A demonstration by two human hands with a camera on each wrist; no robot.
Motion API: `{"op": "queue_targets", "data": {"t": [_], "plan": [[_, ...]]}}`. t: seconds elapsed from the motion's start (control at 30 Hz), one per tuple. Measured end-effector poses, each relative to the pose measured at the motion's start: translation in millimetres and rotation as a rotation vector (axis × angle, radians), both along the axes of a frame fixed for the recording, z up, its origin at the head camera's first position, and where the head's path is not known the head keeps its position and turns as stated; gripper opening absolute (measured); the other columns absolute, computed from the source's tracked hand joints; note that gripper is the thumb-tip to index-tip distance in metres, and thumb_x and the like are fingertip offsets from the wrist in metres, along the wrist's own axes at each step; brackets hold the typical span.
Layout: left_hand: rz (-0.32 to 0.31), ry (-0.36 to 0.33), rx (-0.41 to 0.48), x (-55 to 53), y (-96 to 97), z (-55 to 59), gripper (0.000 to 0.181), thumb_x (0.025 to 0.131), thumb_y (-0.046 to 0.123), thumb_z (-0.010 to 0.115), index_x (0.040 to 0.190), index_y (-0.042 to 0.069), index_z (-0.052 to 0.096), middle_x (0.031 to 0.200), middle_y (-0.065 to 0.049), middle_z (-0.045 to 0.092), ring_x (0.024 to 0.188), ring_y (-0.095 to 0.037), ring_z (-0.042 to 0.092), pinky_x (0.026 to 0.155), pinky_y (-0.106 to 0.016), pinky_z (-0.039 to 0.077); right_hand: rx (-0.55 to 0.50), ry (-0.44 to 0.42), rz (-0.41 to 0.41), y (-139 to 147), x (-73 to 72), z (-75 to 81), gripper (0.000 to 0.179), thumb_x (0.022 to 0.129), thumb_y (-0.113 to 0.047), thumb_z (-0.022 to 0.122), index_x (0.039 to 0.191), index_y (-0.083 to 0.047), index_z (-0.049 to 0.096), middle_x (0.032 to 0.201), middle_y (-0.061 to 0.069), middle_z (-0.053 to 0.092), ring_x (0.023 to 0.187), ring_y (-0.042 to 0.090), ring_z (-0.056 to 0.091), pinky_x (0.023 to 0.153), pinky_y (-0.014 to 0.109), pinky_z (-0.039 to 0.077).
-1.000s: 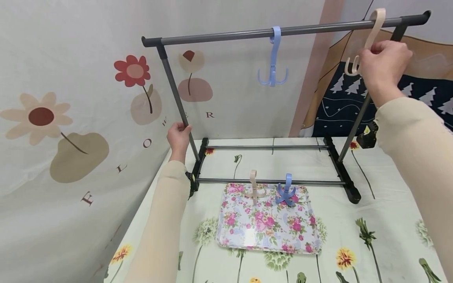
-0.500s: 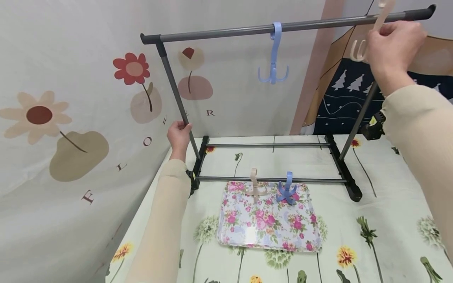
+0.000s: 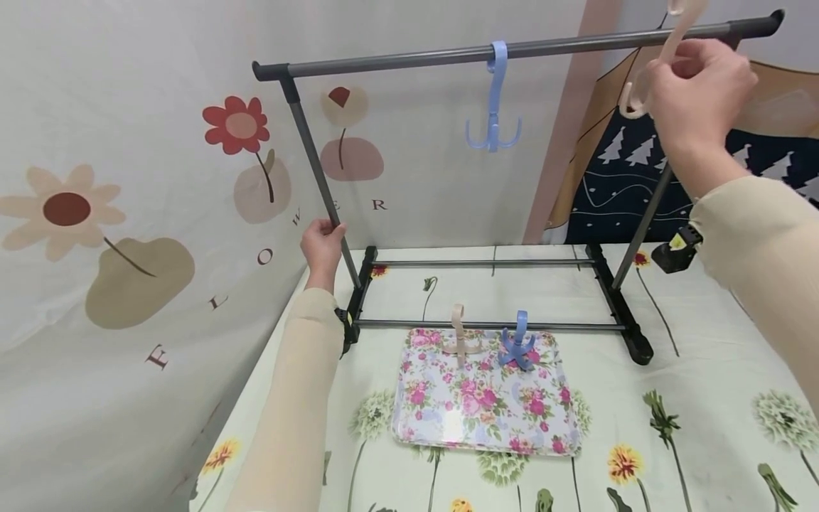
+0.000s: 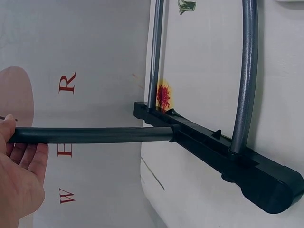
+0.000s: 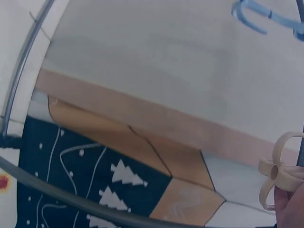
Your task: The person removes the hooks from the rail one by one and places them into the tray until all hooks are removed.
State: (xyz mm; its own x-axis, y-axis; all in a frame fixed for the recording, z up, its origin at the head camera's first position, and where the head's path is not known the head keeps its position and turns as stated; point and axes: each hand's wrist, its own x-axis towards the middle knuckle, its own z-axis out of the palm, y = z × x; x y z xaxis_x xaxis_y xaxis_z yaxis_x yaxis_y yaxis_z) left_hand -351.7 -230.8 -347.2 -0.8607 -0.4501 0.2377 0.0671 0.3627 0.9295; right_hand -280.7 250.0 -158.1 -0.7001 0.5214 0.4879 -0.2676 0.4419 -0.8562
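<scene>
My left hand (image 3: 322, 249) grips the left upright (image 3: 311, 146) of a dark metal rack, fingers behind the tube and thumb in front, as the left wrist view also shows. Near the right end of the top rail (image 3: 397, 62), my right hand (image 3: 700, 107) pinches a beige multi-prong hook (image 3: 680, 30) by its stem. The hook's curved top rises above the rail and is partly cut off by the frame edge; I cannot tell whether it touches the rail. Its prongs (image 5: 281, 173) show beside my fingertips in the right wrist view. A blue hook (image 3: 494, 99) hangs mid-rail.
On the flowered tablecloth (image 3: 710, 441) lies a floral tray (image 3: 448, 419) bearing a beige hook (image 3: 458, 334) and a blue hook (image 3: 517, 348). The rack's black feet (image 3: 619, 306) and lower bars (image 3: 397, 324) stand behind it. Printed curtains (image 3: 435, 178) hang close behind and left.
My right hand has lifted the beige hook from its place over the rail, then shifted slightly left and down. The left hand stays on the upright.
</scene>
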Motion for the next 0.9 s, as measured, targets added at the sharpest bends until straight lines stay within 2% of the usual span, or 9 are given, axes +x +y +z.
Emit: {"op": "queue_targets", "data": {"t": [0.1,0.23,0.33,0.5,0.57,0.67,0.73,0.83,0.9], "plan": [[0.002,-0.002,0.004,0.0,-0.2,0.3,0.026,0.096,0.020,0.068,0.114,0.002,0.063,0.113,-0.013,0.068,0.104,-0.025,0.063,0.095,-0.040,0.046,-0.001,0.014,0.058,-5,3.1,-7.7,0.030,0.094,-0.028,0.067,0.123,-0.019,0.070,0.096,-0.016,0.067,0.087,-0.004,0.059,0.091,0.015,0.046],[0.003,-0.003,0.009,0.4,-0.2,-0.1,0.024,0.096,0.018,0.068,0.113,0.002,0.063,0.113,-0.014,0.068,0.105,-0.026,0.063,0.094,-0.040,0.046,0.068,-0.022,0.096,-14,7.4,-22.3,0.033,0.093,-0.030,0.068,0.122,-0.016,0.070,0.104,-0.009,0.070,0.090,-0.002,0.063,0.090,0.017,0.048],[0.002,-0.001,0.008,1.2,-0.5,-0.5,0.024,0.096,0.017,0.067,0.113,0.001,0.063,0.112,-0.014,0.068,0.104,-0.026,0.063,0.094,-0.039,0.046,0.140,-0.061,0.105,-22,10.9,-32.5,0.037,0.093,-0.036,0.068,0.124,-0.016,0.070,0.113,-0.005,0.071,0.095,-0.001,0.063,0.090,0.020,0.048],[0.004,0.001,0.012,1.9,-1.1,-0.1,0.024,0.096,0.018,0.067,0.113,0.002,0.063,0.113,-0.014,0.068,0.105,-0.025,0.063,0.093,-0.039,0.046,0.249,-0.084,0.105,-34,16.0,-47.1,0.040,0.092,-0.042,0.067,0.122,-0.015,0.072,0.111,-0.005,0.073,0.091,-0.001,0.063,0.082,0.014,0.048],[0.005,0.004,0.010,2.1,-1.4,-0.2,0.024,0.096,0.018,0.068,0.113,0.002,0.063,0.112,-0.013,0.068,0.104,-0.025,0.062,0.093,-0.039,0.046,0.296,-0.073,0.114,-39,18.5,-53.3,0.040,0.092,-0.042,0.067,0.119,-0.013,0.073,0.110,-0.003,0.073,0.099,0.002,0.061,0.091,0.013,0.040],[0.006,0.005,0.003,2.0,-2.3,-0.7,0.024,0.095,0.018,0.068,0.112,0.002,0.063,0.111,-0.013,0.068,0.103,-0.025,0.063,0.092,-0.039,0.046,0.352,-0.058,0.141,-46,23.1,-63.1,0.040,0.092,-0.041,0.067,0.114,-0.008,0.074,0.110,0.005,0.073,0.111,0.012,0.055,0.108,0.027,0.023],[0.007,0.003,0.001,2.1,-2.8,-0.6,0.025,0.096,0.019,0.068,0.112,0.002,0.063,0.112,-0.013,0.068,0.103,-0.025,0.063,0.092,-0.040,0.046,0.370,-0.068,0.172,-51,26.5,-70.4,0.041,0.092,-0.041,0.067,0.112,-0.006,0.074,0.111,0.010,0.073,0.110,0.014,0.054,0.107,0.029,0.024],[0.010,-0.004,0.000,1.3,-4.0,-1.0,0.025,0.096,0.019,0.067,0.113,0.002,0.063,0.113,-0.013,0.068,0.104,-0.025,0.063,0.092,-0.040,0.046,0.356,-0.129,0.239,-59,32.2,-82.2,0.041,0.093,-0.043,0.067,0.110,-0.006,0.075,0.110,0.013,0.072,0.098,0.014,0.060,0.086,0.017,0.044],[0.009,-0.006,0.002,0.7,-4.3,-0.8,0.025,0.096,0.019,0.067,0.113,0.002,0.063,0.113,-0.013,0.068,0.105,-0.025,0.063,0.093,-0.040,0.046,0.338,-0.178,0.292,-64,36.1,-90.9,0.042,0.093,-0.044,0.067,0.110,-0.007,0.075,0.109,0.012,0.073,0.094,0.013,0.063,0.066,0.015,0.047]]}}
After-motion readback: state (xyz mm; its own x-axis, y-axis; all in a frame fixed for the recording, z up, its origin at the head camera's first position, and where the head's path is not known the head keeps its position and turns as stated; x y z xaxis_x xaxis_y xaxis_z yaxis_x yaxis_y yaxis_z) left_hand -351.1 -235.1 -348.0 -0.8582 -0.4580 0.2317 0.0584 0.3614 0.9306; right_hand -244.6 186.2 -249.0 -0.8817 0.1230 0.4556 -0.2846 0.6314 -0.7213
